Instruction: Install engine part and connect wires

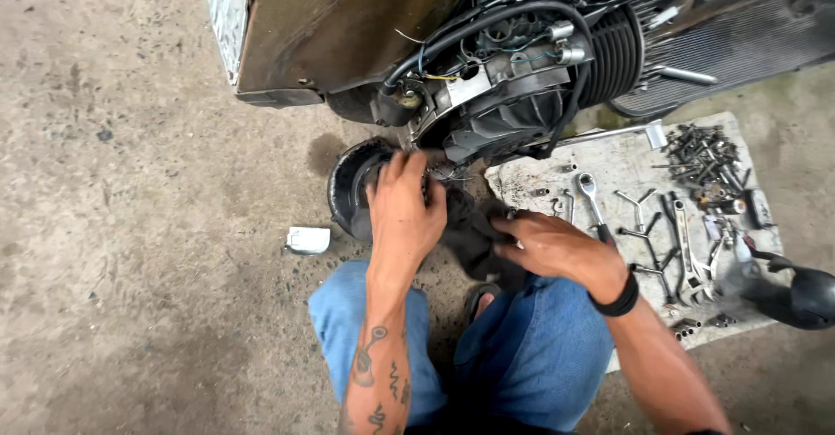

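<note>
Knees in jeans (522, 348) crouch just below the engine (513, 96). Left hand (402, 209) lies spread on the dark drum (348, 187) under it, steadying; right hand (552, 244) pinches a rag (470, 235). Wrenches on a mat (609, 170) beside the engine sit within reach.

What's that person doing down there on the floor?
A person squats on the concrete beside a scooter engine. The left hand rests on a round black drum part under the engine. The right hand grips a dark rag. Wrenches and a pile of bolts lie on a dirty mat beside them.
</note>
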